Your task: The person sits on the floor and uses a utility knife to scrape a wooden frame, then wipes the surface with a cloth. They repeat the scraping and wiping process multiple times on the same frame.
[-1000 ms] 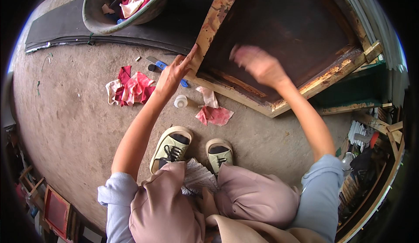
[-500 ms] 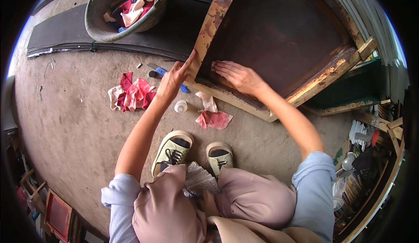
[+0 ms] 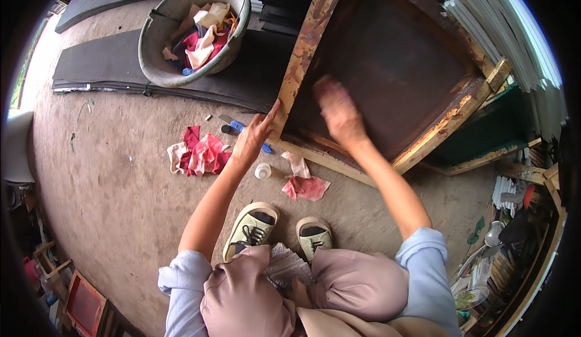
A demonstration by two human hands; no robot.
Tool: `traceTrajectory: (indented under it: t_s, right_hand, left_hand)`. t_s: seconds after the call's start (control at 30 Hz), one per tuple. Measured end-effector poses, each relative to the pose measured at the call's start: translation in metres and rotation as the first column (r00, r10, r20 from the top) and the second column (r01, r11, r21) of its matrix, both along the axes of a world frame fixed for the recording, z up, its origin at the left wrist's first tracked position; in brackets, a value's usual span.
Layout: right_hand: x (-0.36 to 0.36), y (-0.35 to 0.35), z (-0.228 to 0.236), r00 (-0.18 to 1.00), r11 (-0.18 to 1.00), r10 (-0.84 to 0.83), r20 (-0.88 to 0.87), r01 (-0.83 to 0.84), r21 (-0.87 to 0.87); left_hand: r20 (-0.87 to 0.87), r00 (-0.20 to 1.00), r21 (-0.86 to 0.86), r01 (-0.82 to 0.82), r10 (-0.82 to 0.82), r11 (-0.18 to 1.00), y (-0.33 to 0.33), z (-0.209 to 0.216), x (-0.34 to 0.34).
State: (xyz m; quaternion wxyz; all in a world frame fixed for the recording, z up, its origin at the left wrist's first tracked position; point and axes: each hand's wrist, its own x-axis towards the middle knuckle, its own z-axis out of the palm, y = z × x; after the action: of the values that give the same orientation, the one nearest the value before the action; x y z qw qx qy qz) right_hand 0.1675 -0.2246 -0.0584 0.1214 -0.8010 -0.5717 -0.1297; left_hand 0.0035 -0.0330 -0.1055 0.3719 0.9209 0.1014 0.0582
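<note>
A large wooden-framed screen (image 3: 296,65) with dark brown mesh leans in front of me, its wood stained with paint. My left hand (image 3: 251,140) is at the lower left corner of the frame, gripping the side rail with the index finger stretched along it. Against the lower left part of the mesh lies my right hand (image 3: 341,113), its fingers smeared by motion. Whether a rag is under them cannot be made out. Below the frame are a small white-capped bottle (image 3: 263,170) and a pink-stained rag (image 3: 305,187). A blue utility knife (image 3: 237,125) lies beside my left hand.
A bucket of rags (image 3: 145,52) stands at the upper left on dark flat sheets (image 3: 91,65). Red and pink rags (image 3: 206,154) lie on the concrete floor. A green-meshed frame (image 3: 490,131) leans behind on the right, near a cluttered shelf (image 3: 514,246).
My right hand has moved up and to the right across the mesh from the lower left corner. The left hand stays on the frame's edge. The whole view has shifted slightly.
</note>
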Motion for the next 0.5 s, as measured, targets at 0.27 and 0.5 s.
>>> traceTrajectory:
  t_s: [0.27, 0.5]
  right_hand:
    - [0.069, -0.004, 0.041, 0.989, 0.995, 0.080, 0.126, -0.086, 0.042]
    - [0.003, -0.035, -0.032, 0.975, 0.976, 0.213, -0.056, -0.215, -0.033]
  left_hand:
    - [-0.007, 1.000, 0.056, 0.009, -0.008, 0.998, 0.001, -0.003, 0.000]
    - [0.007, 1.000, 0.156, 0.020, -0.021, 0.988, -0.010, 0.003, 0.007]
